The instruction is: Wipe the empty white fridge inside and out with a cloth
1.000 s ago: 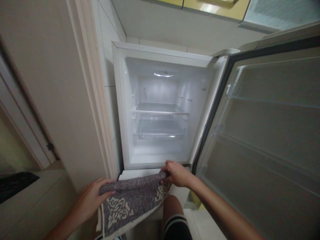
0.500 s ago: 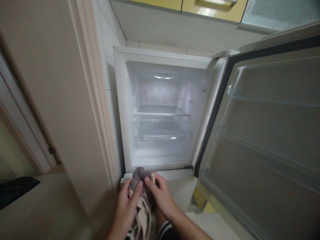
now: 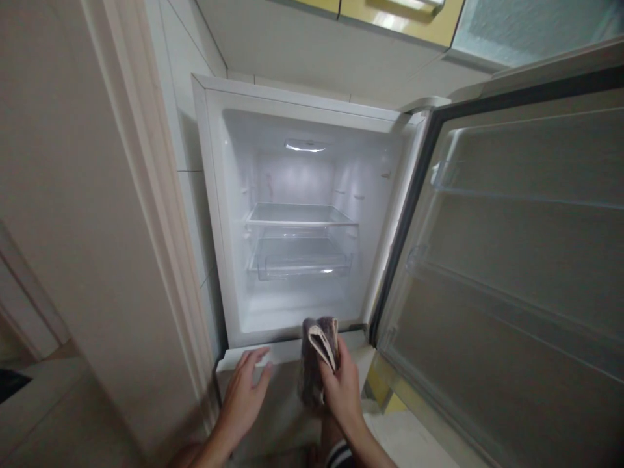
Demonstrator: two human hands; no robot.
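Note:
A grey-brown cloth [image 3: 312, 370] with a pale edge hangs folded from my right hand [image 3: 344, 383], whose fingers and thumb are closed round it. My left hand [image 3: 246, 393] holds nothing; its fingers are apart, near the top edge of the lower door [image 3: 287, 351]. Both hands are low in front of the fridge [image 3: 212, 214], which stands with its upper door [image 3: 511, 260] swung out to the right. Inside, a glass shelf [image 3: 302, 213] sits above a clear drawer [image 3: 307, 265]. A lamp [image 3: 305, 146] shines at the compartment's top.
A wooden door frame [image 3: 146, 195] rises close on the left, beside a tiled wall [image 3: 188, 143]. Clear racks [image 3: 487, 286] line the inside of the fridge door. Yellow cabinets [image 3: 400, 19] hang overhead. A dark object [image 3: 12, 383] lies on the floor at far left.
My left hand has let go of the cloth and moved left, its fingers now spread. My right hand has carried the cloth to the right. The view has shifted slightly.

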